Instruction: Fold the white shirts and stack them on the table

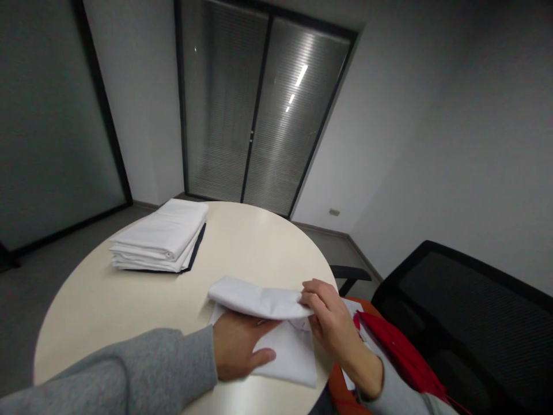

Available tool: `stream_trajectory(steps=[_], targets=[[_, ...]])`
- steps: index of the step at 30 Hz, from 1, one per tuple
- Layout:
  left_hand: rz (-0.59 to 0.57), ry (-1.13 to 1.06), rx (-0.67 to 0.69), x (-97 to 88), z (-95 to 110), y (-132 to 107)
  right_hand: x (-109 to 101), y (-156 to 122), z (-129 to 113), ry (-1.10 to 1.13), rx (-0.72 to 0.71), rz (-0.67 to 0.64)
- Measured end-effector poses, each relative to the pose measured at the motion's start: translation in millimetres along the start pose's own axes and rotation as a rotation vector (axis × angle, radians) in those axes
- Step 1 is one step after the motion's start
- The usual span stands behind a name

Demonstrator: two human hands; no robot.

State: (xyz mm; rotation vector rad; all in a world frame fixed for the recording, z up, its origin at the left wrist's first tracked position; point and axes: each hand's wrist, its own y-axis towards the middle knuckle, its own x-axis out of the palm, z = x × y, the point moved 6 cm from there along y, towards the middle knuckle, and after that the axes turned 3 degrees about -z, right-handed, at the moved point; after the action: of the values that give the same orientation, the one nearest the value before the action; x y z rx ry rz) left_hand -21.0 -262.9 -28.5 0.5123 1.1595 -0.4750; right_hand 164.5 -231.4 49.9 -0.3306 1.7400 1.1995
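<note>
A white cloth (287, 351), partly folded over itself, lies near the front of the round table. My left hand (242, 343) rests flat on its lower layer, thumb apart, and the fingers reach under the raised fold (259, 300). At the right end of that fold, my right hand (328, 314) grips the cloth's edge between thumb and curled fingers. Farther back on the left sits a stack of folded white cloths (162, 230), with a dark navy piece (197, 248) at its bottom.
The round cream table (246, 230) fills the middle. To the right stands a black mesh office chair (466, 305); beside the table edge are a red cloth item (397, 346) and an orange surface (365, 307). Glass panels with blinds (259, 115) are behind.
</note>
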Motion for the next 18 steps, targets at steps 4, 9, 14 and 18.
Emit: stream_trajectory(steps=[4,9,14,18], targets=[[0.034,-0.025,-0.031,9.6,-4,-4,20,-24,-9,0.215,0.113,0.01],[0.018,-0.014,-0.093,10.4,-5,-5,49,-32,31,0.553,0.511,-0.103],[0.005,-0.04,-0.086,-1.2,1,-4,42,-15,46,0.502,0.387,-0.144],[-0.01,-0.035,-0.082,-2.2,2,-4,45,-20,50,0.548,0.44,-0.151]])
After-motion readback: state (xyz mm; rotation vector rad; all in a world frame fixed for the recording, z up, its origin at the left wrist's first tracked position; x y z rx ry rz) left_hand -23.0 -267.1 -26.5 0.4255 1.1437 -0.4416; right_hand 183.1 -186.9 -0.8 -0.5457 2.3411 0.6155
